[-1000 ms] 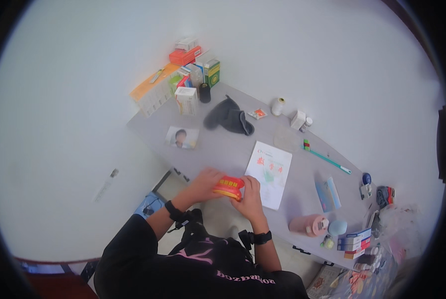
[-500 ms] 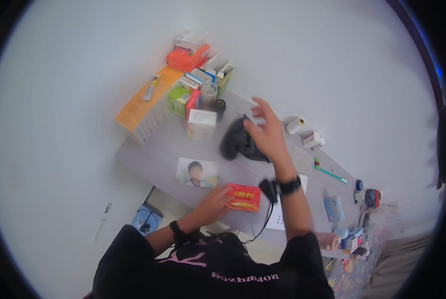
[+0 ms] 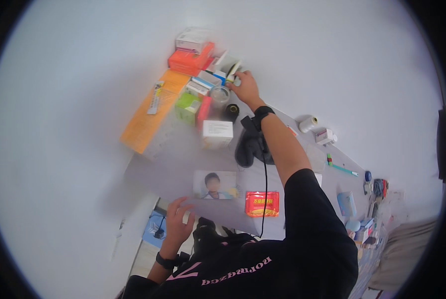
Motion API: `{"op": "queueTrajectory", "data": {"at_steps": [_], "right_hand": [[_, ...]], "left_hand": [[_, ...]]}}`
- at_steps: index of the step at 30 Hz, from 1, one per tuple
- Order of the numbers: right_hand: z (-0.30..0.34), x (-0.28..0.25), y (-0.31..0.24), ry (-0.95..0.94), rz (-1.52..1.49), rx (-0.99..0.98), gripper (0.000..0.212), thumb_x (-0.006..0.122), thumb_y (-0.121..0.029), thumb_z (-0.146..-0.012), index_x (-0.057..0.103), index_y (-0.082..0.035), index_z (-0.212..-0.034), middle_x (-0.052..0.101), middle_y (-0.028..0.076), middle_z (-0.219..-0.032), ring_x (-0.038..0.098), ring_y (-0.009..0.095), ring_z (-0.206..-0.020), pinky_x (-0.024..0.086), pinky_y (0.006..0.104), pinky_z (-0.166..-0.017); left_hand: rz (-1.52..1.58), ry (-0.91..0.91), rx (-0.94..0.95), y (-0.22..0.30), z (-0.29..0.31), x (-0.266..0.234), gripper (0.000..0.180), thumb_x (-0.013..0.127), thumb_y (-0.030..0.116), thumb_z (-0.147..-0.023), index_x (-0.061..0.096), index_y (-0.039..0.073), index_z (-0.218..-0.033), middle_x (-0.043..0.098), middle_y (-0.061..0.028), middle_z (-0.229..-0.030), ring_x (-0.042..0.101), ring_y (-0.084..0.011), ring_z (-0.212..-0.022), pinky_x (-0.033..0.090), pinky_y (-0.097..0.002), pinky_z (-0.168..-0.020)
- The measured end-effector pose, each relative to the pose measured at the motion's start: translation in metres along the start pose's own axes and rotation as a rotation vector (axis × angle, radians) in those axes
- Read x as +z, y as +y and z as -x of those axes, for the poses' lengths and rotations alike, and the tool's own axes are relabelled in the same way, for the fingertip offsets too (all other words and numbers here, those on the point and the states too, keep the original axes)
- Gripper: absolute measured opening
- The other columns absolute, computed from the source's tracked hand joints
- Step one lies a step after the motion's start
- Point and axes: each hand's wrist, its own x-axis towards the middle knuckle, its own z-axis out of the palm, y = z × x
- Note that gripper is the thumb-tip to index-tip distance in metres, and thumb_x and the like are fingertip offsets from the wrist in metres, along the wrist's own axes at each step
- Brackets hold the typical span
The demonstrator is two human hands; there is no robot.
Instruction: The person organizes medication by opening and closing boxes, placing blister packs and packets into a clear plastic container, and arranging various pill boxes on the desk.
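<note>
Among the cartons at the back of the table, my right hand (image 3: 245,89) is closed on the end of an upright green-and-white box (image 3: 233,74); its fingers partly cover the box. Next to that hand stand a clear jar (image 3: 220,94) and a black spool (image 3: 231,113). My left hand (image 3: 179,222), fingers apart and holding nothing, is over the front edge near a portrait photo (image 3: 215,185). A flat red packet (image 3: 262,204) lies near the front, with a black cable crossing it. Under my right forearm is a dark grey soft case (image 3: 249,152), partly hidden.
A white box (image 3: 217,135), a green box (image 3: 187,108) and an orange-topped carton (image 3: 145,119) bearing a tube (image 3: 156,97) stand left of my right arm. An orange box (image 3: 190,60) sits behind. Thread (image 3: 308,124) and a teal stick (image 3: 345,170) lie to the right.
My right hand has moved from above the dark case to the boxes at the back. My left hand has let go of the red packet and drawn back left. The view has shifted.
</note>
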Motion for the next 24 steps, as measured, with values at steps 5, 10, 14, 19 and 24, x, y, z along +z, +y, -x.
{"op": "queueTrajectory", "data": {"at_steps": [5,10,14,19,24], "right_hand": [[0.006,-0.014,0.009,0.005,-0.214,0.048,0.020,0.076,-0.014,-0.072,0.061,-0.003,-0.079,0.058,0.011,-0.063,0.057,0.025,-0.058,0.046,0.0358,-0.058],[0.046,-0.089,-0.008,0.013,-0.291,0.144,0.010,0.066,-0.002,-0.073,0.057,-0.003,-0.077,0.059,0.013,-0.071,0.058,0.031,-0.065,0.047,0.0390,-0.060],[0.120,-0.178,-0.048,0.189,-0.235,-0.218,0.013,0.063,0.002,-0.069,0.058,-0.004,-0.079,0.058,0.012,-0.077,0.057,0.030,-0.067,0.047,0.0386,-0.059],[0.222,-0.238,-0.107,0.238,-0.184,-0.462,0.022,0.065,0.000,-0.063,0.061,-0.002,-0.085,0.054,0.008,-0.075,0.057,0.025,-0.068,0.048,0.0331,-0.057],[0.302,-0.266,-0.118,0.145,-0.241,-0.374,0.029,0.067,-0.004,-0.059,0.063,0.001,-0.087,0.061,0.012,-0.086,0.062,0.028,-0.076,0.052,0.0358,-0.066]], "left_hand": [[0.007,0.027,0.090,0.004,-0.026,0.005,0.023,0.068,0.000,-0.073,0.064,0.003,-0.096,0.059,-0.0165,-0.117,0.057,-0.0344,-0.106,0.047,-0.0407,-0.088],[0.011,-0.033,0.170,0.038,-0.056,0.009,0.026,0.069,0.001,-0.072,0.063,0.002,-0.098,0.060,-0.0164,-0.114,0.057,-0.0347,-0.103,0.047,-0.0403,-0.087],[0.086,0.043,0.333,0.086,-0.079,0.030,0.047,0.075,0.004,-0.071,0.058,0.001,-0.114,0.059,-0.0183,-0.116,0.056,-0.0356,-0.103,0.046,-0.0411,-0.087],[0.251,-0.015,0.274,0.141,-0.105,0.093,0.092,0.085,0.018,-0.065,0.034,-0.002,-0.139,0.042,-0.0219,-0.140,0.042,-0.0339,-0.130,0.035,-0.0385,-0.105],[0.727,-0.076,0.218,0.164,-0.069,0.145,0.058,0.071,0.008,-0.081,0.043,-0.002,-0.132,0.047,-0.0241,-0.137,0.053,-0.0292,-0.122,0.042,-0.0379,-0.102]]}}
